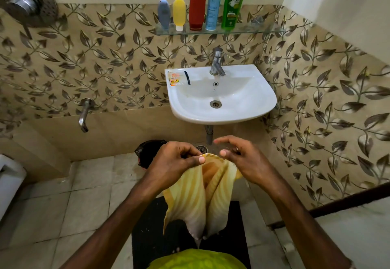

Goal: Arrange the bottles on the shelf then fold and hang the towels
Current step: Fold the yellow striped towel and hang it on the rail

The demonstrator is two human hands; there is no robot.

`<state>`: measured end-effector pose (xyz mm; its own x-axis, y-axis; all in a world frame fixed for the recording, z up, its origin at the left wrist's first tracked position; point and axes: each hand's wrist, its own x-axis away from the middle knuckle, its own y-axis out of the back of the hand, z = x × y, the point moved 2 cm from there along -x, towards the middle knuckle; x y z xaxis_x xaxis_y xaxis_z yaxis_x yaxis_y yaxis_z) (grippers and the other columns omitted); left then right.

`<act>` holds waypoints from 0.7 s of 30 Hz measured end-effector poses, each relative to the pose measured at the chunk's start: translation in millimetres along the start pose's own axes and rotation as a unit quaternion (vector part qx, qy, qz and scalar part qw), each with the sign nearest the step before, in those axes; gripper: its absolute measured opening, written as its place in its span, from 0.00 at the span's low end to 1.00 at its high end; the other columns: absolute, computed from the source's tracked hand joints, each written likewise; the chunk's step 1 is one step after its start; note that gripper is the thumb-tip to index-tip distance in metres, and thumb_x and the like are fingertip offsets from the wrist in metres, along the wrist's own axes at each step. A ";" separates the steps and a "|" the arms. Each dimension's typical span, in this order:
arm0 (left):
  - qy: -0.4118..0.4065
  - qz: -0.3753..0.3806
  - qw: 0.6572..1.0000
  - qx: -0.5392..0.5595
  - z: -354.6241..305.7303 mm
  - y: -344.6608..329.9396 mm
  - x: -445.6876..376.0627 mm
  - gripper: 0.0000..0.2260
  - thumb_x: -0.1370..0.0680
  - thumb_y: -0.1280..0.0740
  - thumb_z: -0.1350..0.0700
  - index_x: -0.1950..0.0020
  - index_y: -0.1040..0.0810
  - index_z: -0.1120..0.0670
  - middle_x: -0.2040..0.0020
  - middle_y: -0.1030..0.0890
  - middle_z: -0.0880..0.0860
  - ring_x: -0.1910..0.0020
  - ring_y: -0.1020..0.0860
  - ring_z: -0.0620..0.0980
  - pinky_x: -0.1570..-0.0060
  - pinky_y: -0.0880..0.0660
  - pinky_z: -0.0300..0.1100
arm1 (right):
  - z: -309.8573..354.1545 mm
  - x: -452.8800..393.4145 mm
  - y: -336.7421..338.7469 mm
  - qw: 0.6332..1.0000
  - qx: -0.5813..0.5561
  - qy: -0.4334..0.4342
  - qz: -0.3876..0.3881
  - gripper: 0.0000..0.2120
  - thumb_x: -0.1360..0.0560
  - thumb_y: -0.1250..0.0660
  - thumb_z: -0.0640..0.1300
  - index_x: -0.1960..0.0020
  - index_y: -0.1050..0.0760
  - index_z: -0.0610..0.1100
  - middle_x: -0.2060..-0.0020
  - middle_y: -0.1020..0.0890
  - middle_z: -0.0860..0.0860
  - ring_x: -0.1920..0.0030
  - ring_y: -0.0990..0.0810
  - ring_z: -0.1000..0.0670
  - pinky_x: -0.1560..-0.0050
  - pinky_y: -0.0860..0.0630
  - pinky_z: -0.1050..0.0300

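The yellow striped towel point(202, 197), soft woven cloth, hangs lengthwise down in front of the white ceramic sink point(221, 100), its top edge pinched in the left hand point(177, 159). The right hand point(242, 159) hovers just beside it, fingers loosely spread, gripping nothing. On the far glass shelf point(263, 29) five plastic bottles point(197, 3) stand upright in a row.

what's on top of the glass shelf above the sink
Five upright bottles stand on the glass shelf: blue-grey bottle, yellow bottle, red bottle, white-blue pump bottle, green bottle. Their tops are partly cropped.
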<state>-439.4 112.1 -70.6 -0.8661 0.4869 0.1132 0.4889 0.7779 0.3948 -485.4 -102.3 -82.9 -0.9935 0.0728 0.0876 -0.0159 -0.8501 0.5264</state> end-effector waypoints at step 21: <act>0.054 0.018 0.998 -0.011 5.6 16.2 6.7 0.03 0.26 0.24 0.52 0.54 0.14 0.49 0.57 0.13 0.46 0.58 0.16 0.43 0.58 0.19 0.45 | 1.9 -0.1 8.3 0.998 0.015 -0.058 -0.035 0.04 0.23 0.27 0.44 0.55 0.15 0.48 0.61 0.13 0.53 0.58 0.15 0.57 0.56 0.21 0.57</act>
<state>-436.7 130.1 -68.6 -0.8544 0.4680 0.2259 0.5193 0.7511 0.4078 -485.2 -108.3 -76.9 -0.9703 0.1932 0.1458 -0.0801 -0.8247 0.5599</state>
